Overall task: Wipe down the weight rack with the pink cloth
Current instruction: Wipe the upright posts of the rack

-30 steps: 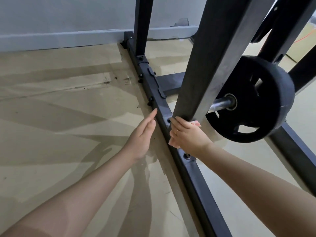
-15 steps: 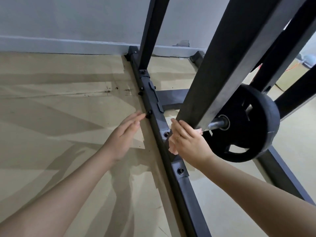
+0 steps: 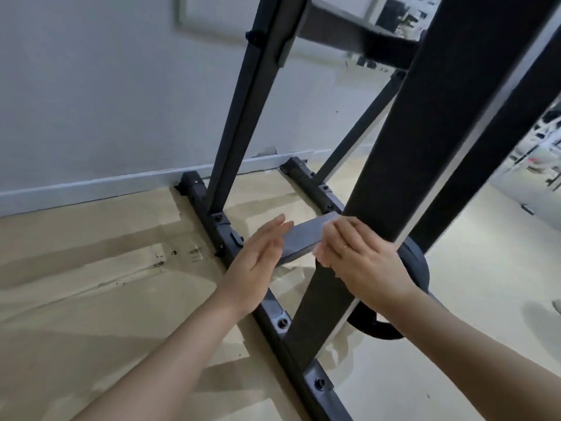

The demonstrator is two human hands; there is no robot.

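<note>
Pink cloth (image 3: 318, 257) peeks beneath right hand (image 3: 361, 256) fingers (image 3: 340, 235) gripping upright (image 3: 403, 165); left hand (image 3: 258, 259) flat.

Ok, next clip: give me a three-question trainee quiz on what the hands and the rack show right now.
1. True or false: the left hand grips the upright.
2. Which hand holds the cloth against the upright? A) left B) right C) both
3. Fill in: the black weight plate shows just behind the ___ hand.

Key
1. False: the left hand is flat, fingers straight, holding nothing.
2. B: the right hand curls round the upright, a bit of pink cloth peeking out under it.
3. Right.
</note>
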